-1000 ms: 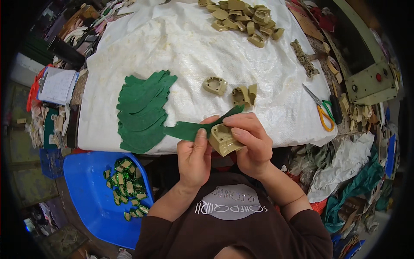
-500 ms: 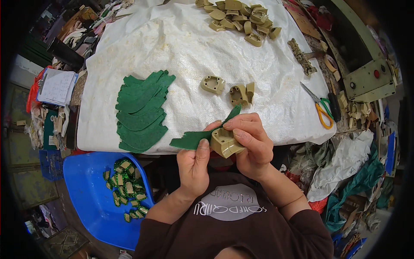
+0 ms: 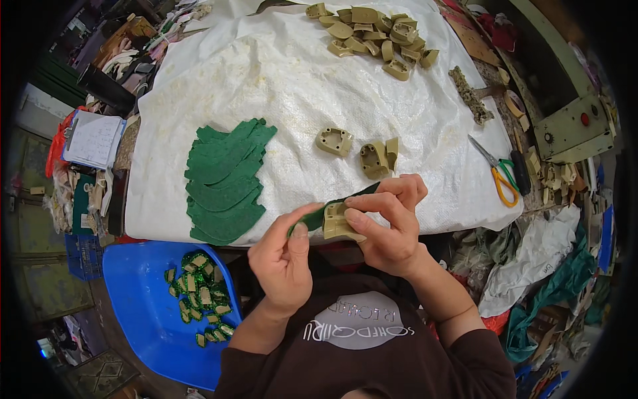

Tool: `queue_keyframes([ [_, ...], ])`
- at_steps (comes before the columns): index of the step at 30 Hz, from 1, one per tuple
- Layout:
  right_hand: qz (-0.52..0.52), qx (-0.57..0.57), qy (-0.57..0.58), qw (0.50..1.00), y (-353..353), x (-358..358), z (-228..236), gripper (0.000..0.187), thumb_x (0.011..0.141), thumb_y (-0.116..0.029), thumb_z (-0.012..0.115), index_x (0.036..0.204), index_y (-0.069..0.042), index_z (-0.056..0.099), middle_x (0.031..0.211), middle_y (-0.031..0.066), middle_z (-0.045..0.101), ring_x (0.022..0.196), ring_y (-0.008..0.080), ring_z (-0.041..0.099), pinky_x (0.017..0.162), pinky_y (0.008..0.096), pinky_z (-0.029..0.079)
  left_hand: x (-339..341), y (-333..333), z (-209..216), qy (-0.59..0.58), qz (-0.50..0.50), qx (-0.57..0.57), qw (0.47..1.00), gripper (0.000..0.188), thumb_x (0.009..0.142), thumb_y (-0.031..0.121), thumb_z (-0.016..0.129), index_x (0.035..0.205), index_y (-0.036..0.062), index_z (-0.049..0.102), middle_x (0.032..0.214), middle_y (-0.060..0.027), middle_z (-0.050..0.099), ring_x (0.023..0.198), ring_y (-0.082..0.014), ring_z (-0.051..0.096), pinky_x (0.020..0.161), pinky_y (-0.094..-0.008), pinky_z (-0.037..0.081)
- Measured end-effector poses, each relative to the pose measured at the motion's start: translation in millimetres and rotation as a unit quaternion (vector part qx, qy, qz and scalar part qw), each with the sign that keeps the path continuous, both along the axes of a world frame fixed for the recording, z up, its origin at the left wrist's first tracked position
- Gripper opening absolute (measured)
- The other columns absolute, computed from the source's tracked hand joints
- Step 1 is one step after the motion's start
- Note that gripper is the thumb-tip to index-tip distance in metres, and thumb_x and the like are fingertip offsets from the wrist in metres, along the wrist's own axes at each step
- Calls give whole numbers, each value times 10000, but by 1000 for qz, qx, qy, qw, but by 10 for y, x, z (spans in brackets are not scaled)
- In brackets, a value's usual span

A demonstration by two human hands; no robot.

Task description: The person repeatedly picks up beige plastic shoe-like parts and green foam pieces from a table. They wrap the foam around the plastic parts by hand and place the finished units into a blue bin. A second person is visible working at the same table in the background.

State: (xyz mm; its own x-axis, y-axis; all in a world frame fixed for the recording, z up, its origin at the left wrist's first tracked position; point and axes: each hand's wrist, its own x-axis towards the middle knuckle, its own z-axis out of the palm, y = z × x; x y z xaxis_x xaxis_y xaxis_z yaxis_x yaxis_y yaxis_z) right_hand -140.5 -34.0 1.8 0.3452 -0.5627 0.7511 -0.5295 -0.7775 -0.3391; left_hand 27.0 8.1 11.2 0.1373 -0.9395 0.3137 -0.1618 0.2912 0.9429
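Over the table's near edge, my right hand [image 3: 392,233] grips an olive-tan plastic shoe heel [image 3: 337,225], its thumb on the hollow top with the screw holes. A green suede-like piece [image 3: 318,217] runs along the heel's far side and reaches under my right fingers. My left hand [image 3: 282,263] pinches that piece's left end between thumb and fingers. Beyond my hands lie a loose heel [image 3: 333,141] and a second heel [image 3: 373,159] with another part leaning on it. A fanned stack of green pieces [image 3: 226,179] rests to the left.
Many more heels [image 3: 372,33] are heaped at the far side of the white sheet [image 3: 286,86]. Scissors [image 3: 498,174] lie at the right. A blue tub [image 3: 133,299] at lower left holds glittery green-covered heels [image 3: 199,289]. A clipboard [image 3: 93,138] sits at the left.
The green piece's left end, earlier sticking out flat, is now bent in along the heel. My left hand has shifted left off the heel. The whole view has shifted slightly.
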Motion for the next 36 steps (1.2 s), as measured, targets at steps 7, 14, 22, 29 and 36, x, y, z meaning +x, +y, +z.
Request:
queue_keyframes([
  [7,-18,124,178,976,109,0,204,285,617,-89,643,894,-134,596,800,19,439,843,223,455,772,459,252,-54,43,-184,68,-7,105,992,208,933,76,542,1048,-59,649,753,-63,631,650,-70,497,589,-207,409],
  [14,2,144,173,974,53,-63,126,281,613,-60,639,882,-114,579,799,46,438,827,235,445,753,437,258,-190,92,-199,-133,-9,29,991,289,940,47,492,1190,-80,560,1036,-189,659,965,-199,631,804,-312,494],
  [22,62,163,17,985,-35,-186,-99,383,585,30,614,952,-77,603,817,49,460,818,226,454,790,398,260,-118,-22,-330,11,-36,17,999,274,868,42,619,1140,20,644,959,-91,637,820,-203,568,758,-289,468],
  [29,166,250,-50,953,20,-187,-88,397,604,65,606,978,-67,591,804,55,485,778,237,466,782,376,287,-113,-146,-344,-82,-50,-124,988,130,785,79,722,822,9,620,704,-62,521,645,-203,476,557,-301,398],
  [36,200,269,89,938,11,-217,70,349,644,-13,646,983,-84,604,844,38,478,851,232,457,839,408,275,-70,-117,-489,-46,-92,-129,986,160,862,139,665,826,15,570,695,-55,507,645,-180,459,537,-279,360],
])
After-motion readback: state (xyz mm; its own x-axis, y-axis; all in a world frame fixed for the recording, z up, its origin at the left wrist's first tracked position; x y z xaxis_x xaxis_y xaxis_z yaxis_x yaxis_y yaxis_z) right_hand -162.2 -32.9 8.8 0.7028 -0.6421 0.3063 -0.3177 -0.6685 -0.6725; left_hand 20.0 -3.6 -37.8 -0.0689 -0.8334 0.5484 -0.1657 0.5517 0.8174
